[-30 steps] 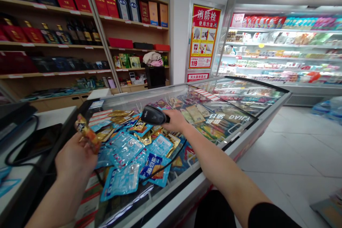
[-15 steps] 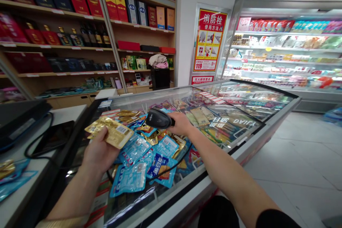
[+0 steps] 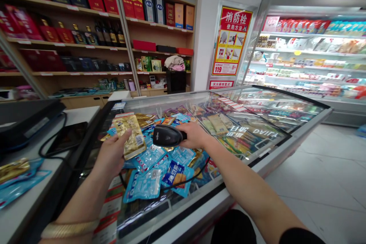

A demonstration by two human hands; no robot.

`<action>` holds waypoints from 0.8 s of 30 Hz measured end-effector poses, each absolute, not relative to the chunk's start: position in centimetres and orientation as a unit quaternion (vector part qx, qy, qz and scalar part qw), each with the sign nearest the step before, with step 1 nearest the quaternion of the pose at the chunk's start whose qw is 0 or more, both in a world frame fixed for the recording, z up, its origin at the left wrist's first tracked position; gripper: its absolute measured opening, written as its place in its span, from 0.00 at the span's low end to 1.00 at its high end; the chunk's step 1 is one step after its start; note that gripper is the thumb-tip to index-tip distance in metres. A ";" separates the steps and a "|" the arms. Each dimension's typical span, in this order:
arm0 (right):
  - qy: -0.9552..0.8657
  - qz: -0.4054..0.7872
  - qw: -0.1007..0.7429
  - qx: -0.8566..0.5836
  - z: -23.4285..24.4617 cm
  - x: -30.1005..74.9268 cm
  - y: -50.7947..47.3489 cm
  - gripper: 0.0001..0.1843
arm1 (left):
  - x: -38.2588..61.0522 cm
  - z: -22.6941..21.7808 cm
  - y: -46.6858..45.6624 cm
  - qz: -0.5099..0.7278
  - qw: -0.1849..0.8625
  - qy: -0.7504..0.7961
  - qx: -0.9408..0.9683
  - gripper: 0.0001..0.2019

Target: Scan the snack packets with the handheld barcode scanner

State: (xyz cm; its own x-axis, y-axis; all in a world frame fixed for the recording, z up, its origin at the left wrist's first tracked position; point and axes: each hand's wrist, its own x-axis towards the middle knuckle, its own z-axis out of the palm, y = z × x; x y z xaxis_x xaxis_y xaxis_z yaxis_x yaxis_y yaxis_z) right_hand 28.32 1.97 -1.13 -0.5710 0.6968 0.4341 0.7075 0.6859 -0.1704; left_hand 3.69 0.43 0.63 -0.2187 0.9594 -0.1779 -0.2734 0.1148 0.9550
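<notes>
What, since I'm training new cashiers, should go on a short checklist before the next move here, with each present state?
1. Left hand holding the gold packet: ok.
2. Packet's printed code uncovered by fingers: ok.
3. Right hand gripping the black scanner: ok.
4. Black cable clear of the packets: not ok; it crosses a blue packet.
5. Code read by the scanner: cannot tell; no readout is visible.

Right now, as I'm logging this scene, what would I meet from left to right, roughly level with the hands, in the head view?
Flat black device → left hand → gold packet → black handheld scanner → right hand → white lettering.
</notes>
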 end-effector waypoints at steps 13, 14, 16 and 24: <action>-0.897 -0.006 0.231 -0.376 -0.6 27.8 1.4 0.11 | 3.4 0.0 0.9 0.525 0.511 0.567 0.376 0.18; -0.897 -0.007 0.229 -0.378 -0.6 27.8 1.4 0.12 | 3.4 0.0 0.9 0.523 0.512 0.569 0.375 0.17; -0.898 -0.006 0.224 -0.380 -0.5 27.7 1.3 0.12 | 3.5 0.1 0.9 0.523 0.514 0.571 0.369 0.16; -0.898 -0.005 0.206 -0.388 -0.2 27.6 1.2 0.12 | 3.5 0.2 0.7 0.536 0.533 0.556 0.344 0.15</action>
